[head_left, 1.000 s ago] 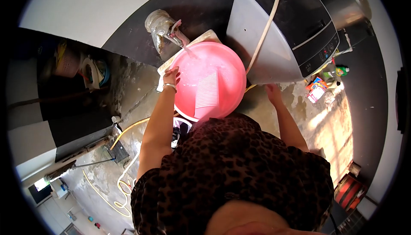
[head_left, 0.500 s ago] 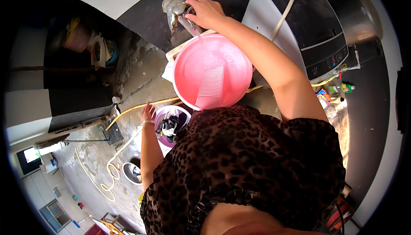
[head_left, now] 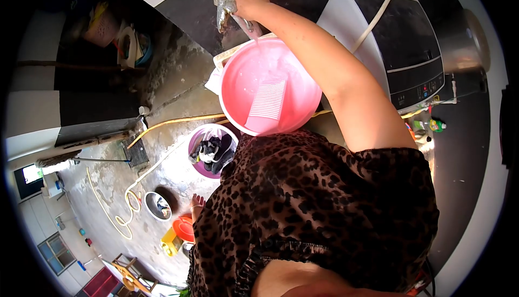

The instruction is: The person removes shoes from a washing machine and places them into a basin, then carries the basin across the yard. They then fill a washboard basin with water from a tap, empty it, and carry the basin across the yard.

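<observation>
Head cam: R hand at tap, grip curled, hold unclear; L hand dropped lower, spread, seems empty, so tub unheld.

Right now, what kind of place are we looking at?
Probably a home laundry area: there's a washing machine, a washboard in a pink basin, and a purple tub holding what look like clothes.

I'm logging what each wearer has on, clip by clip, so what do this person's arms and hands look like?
The right hand and left hand show no gloves. The right sleeve is short, brown with black leopard-style spots, ending above the elbow; the right forearm is uncovered. A thin band seems to circle the left wrist, though it is tiny in view.
</observation>
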### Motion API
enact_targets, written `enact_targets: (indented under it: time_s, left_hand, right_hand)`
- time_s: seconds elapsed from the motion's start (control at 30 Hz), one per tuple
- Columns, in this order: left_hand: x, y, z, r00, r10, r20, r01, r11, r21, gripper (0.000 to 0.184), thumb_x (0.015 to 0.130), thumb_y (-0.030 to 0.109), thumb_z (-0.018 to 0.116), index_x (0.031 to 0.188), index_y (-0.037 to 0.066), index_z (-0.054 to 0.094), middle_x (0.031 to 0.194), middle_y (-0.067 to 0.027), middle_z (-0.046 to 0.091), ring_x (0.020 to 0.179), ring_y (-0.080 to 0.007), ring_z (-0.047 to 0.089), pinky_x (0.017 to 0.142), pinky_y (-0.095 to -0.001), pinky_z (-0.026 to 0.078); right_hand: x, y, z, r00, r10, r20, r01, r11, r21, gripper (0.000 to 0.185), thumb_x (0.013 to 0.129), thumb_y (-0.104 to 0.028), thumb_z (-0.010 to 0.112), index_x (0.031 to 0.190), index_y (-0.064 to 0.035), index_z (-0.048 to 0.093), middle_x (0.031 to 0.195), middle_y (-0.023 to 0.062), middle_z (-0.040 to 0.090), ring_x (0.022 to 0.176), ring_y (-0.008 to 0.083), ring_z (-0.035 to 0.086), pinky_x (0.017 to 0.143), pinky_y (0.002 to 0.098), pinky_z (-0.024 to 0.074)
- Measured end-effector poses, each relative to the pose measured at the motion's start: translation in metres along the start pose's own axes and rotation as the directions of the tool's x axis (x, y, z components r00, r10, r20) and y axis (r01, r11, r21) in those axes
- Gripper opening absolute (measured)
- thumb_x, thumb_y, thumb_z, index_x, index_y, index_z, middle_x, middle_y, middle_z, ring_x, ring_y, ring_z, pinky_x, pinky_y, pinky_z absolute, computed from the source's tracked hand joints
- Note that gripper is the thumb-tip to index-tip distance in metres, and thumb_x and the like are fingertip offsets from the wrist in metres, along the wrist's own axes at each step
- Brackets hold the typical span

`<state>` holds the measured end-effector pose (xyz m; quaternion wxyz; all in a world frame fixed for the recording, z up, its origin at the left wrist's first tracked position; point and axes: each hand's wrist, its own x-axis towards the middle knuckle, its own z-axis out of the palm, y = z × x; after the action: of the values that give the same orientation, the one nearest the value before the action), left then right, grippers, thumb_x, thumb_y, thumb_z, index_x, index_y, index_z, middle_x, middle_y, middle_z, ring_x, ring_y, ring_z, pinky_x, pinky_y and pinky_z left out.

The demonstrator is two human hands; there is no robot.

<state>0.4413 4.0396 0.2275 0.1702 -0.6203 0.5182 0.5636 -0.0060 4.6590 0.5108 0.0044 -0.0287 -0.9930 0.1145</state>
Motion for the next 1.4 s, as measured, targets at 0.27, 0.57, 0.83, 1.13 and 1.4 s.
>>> enact_targets:
  time_s: [0.27,0.57,0.83,1.13,1.4]
  left_hand:
    - [-0.069,0.073,0.090,0.951,0.273,0.144,-0.280,0.960,0.029,0.040,0.082,0.035,0.055,0.116,0.015,0.049,0.117,-0.0029,0.051,0.099,-0.0182,0.053,0.076,-0.0345,0.042]
    - [-0.066,0.073,0.107,0.956,0.257,0.141,-0.278,0.947,0.160,0.037,0.081,0.032,0.058,0.113,0.014,0.052,0.109,-0.0038,0.056,0.087,-0.0182,0.057,0.065,-0.0337,0.044]
    - [-0.062,0.046,0.096,0.961,0.254,0.107,-0.274,0.921,0.278,0.029,0.082,0.028,0.056,0.108,0.015,0.055,0.093,-0.0001,0.058,0.075,-0.0159,0.057,0.058,-0.0316,0.041]
    - [-0.057,0.037,0.124,0.937,0.296,0.185,-0.336,0.909,0.247,0.030,0.082,0.029,0.058,0.108,0.014,0.055,0.092,0.0007,0.060,0.074,-0.0166,0.059,0.054,-0.0305,0.041]
    - [-0.062,0.029,0.123,0.958,0.239,0.160,-0.278,0.911,0.304,0.033,0.081,0.030,0.059,0.110,0.013,0.054,0.097,-0.0009,0.060,0.072,-0.0162,0.059,0.053,-0.0298,0.041]
  right_hand:
    - [0.008,-0.010,-0.011,0.982,0.064,0.176,-0.058,0.998,-0.038,0.054,0.071,-0.035,0.068,0.111,-0.0047,0.049,0.103,0.0129,0.060,0.096,0.0265,0.058,0.078,0.0372,0.0465]
    - [0.009,-0.005,-0.015,0.964,0.085,0.253,-0.096,0.995,0.031,0.048,0.070,-0.036,0.067,0.106,-0.0080,0.054,0.102,0.0093,0.061,0.095,0.0242,0.058,0.079,0.0363,0.0463]
    - [0.013,-0.003,-0.005,0.975,0.091,0.204,-0.103,0.993,0.048,0.048,0.070,-0.037,0.068,0.106,-0.0084,0.054,0.103,0.0082,0.061,0.096,0.0241,0.058,0.079,0.0368,0.0457]
    - [0.009,-0.001,-0.006,0.976,0.069,0.207,-0.091,0.991,0.100,0.046,0.069,-0.036,0.069,0.105,-0.0111,0.053,0.102,0.0077,0.061,0.095,0.0244,0.058,0.078,0.0366,0.0454]
    - [0.005,0.002,-0.007,0.979,0.070,0.191,-0.096,0.987,0.129,0.046,0.068,-0.036,0.069,0.103,-0.0109,0.052,0.102,0.0075,0.060,0.095,0.0236,0.058,0.078,0.0363,0.0449]
